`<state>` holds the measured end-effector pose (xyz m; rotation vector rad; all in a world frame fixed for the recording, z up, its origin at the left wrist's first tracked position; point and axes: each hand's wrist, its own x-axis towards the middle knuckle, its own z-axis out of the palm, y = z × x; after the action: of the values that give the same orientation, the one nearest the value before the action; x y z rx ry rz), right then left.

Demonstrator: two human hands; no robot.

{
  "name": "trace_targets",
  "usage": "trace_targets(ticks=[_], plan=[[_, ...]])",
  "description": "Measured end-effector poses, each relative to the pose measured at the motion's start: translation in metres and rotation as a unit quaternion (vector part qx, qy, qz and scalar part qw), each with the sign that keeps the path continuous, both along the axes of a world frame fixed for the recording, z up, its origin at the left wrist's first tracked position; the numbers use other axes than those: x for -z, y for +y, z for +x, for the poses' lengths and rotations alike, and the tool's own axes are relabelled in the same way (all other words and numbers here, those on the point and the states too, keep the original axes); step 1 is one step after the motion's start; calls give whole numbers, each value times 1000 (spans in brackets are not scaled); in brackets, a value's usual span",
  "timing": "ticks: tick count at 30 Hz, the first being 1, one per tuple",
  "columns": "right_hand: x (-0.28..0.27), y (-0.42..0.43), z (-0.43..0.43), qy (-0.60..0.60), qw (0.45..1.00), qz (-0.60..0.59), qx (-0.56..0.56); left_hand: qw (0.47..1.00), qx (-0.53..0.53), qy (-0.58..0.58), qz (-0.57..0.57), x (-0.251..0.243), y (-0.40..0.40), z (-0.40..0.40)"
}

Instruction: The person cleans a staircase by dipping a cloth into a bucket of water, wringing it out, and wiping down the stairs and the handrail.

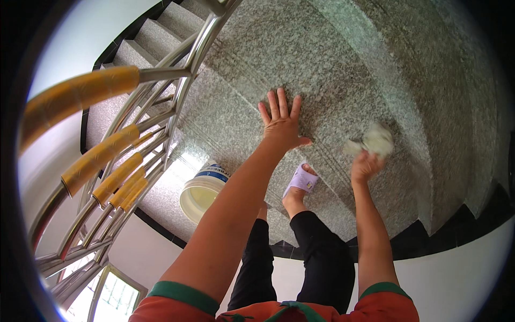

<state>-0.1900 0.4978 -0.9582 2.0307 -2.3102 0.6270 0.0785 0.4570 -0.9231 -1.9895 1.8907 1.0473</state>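
Observation:
My left hand (282,124) rests on a speckled granite stair tread (322,80), fingers spread and holding nothing. Over to the right, my right hand (366,163) grips a pale, crumpled cloth (377,140) against the stone. The cloth and that hand are blurred. Below and left of my left hand stands a white plastic bucket (203,197) with a blue band and writing on its side; my left forearm covers part of it. Light-coloured liquid seems to lie inside.
A stainless-steel railing (181,96) with yellow-wrapped parts (80,96) runs along the left. More granite steps (161,38) lie at upper left, others rise at right. My foot in a lilac slipper (299,180) is between my arms. Black skirting (402,245) borders the white wall; a window (114,296) shows at lower left.

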Motion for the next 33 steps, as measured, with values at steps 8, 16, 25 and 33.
trace_targets(ticks=[8, 16, 25, 33], plan=[[56, -63, 128, 95, 995, -4, -42, 951, -135, 173, -217, 18, 55, 37], [16, -91, 321, 0, 945, -37, -325, 919, -291, 184, -192, 0, 243, 52], [9, 104, 42, 55, 970, 33, -233, 963, -154, 179, -131, -13, 312, 43], [5, 242, -146, 68, 888, 398, 219, 981, -74, 165, -74, -27, 354, 28]])
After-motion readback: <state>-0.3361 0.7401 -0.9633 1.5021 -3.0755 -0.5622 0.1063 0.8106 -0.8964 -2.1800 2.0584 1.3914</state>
